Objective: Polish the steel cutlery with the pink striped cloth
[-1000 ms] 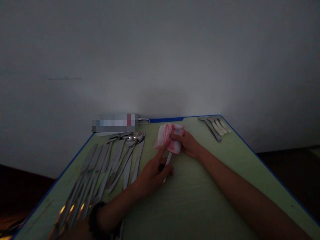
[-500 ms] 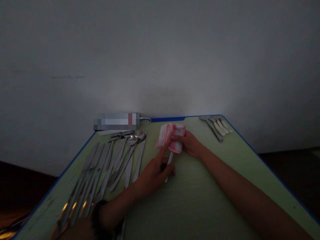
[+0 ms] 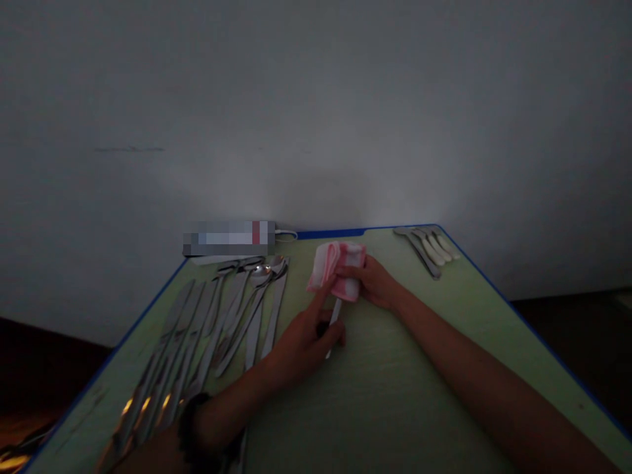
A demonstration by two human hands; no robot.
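Observation:
My left hand is closed around the handle of a metal piece of cutlery, with its index finger stretched up against a cloth. That pink and white cloth is folded over the far end of the piece, so I cannot tell whether it is a spoon, fork or knife. Pinched between the fingers and thumb of my right hand is the cloth's right side, wrapped about the hidden end. Both hands are over the middle of the green table, close together.
Left of my hands lie table knives, several side by side, and spoons. At the far right corner is a small group of cutlery, some with pale handles. A blurred-out box-like object with a white cord stands by the wall.

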